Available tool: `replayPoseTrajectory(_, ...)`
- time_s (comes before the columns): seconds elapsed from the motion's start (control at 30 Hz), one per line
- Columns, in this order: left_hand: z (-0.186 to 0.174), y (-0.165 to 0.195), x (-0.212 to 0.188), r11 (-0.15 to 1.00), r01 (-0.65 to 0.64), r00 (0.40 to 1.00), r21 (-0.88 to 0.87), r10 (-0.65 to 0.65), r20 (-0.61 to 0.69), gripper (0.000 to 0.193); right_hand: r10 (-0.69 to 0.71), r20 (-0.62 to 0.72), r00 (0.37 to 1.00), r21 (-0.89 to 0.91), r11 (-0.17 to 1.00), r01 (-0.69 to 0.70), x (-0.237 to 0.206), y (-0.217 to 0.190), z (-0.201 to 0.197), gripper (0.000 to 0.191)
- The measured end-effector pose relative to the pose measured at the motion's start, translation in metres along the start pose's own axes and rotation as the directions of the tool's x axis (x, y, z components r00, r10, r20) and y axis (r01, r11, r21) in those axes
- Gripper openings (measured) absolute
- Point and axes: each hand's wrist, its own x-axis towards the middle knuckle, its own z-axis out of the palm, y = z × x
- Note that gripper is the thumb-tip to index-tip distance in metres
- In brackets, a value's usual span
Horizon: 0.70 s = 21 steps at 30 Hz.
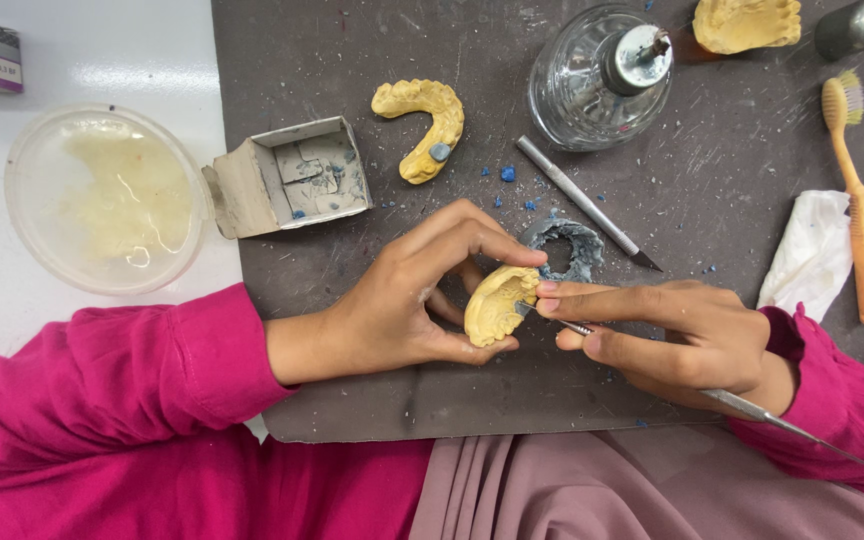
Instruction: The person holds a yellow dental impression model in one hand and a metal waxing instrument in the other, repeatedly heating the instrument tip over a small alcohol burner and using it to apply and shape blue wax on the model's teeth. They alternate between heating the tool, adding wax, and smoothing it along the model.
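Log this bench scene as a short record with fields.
Left hand: holds yellow dental cast
Right hand: holds thin metal instrument, tip at the cast
Surface: dark grey mat
Behind hands: grey ring-shaped piece, scalpel, second yellow cast, open small box, glass burner
Right edge: toothbrush, tissue
Left: clear round dish

Yellow tooth mould (497, 305) near middle; dark grey mat (732, 170); white tabletop (92, 50) left; pink sleeves (132, 370); blue-grey wax ring (567, 250); orange toothbrush (857, 200) right; white tissue (807, 250).
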Motion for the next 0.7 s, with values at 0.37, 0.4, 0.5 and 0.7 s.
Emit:
replayPoseTrajectory(0.37,0.0005,-0.0003,0.0001,1.0,-0.019,1.0,-0.02,0.019,-0.006,0.059,-0.046,-0.055,0.997,0.008,0.999,0.047,0.0067,-0.0012,0.0019,0.032)
replayPoseTrajectory(0.4,0.0004,-0.0005,0.0004,1.0,-0.021,1.0,-0.017,0.021,-0.007,0.059,-0.043,-0.073,0.996,-0.003,0.999,0.043,0.0075,-0.0011,0.0032,0.032)
replayPoseTrajectory(0.5,-0.0001,0.0005,-0.0003,1.0,-0.021,1.0,-0.015,0.021,-0.007,0.059,-0.022,-0.103,0.994,-0.034,0.999,0.018,0.0095,-0.0037,0.0072,0.032)
replayPoseTrajectory(0.7,0.0003,-0.0008,0.0003,1.0,-0.014,1.0,-0.02,0.014,-0.005,0.06,-0.035,-0.067,0.997,-0.02,0.999,0.034,0.0085,-0.0018,0.003,0.032)
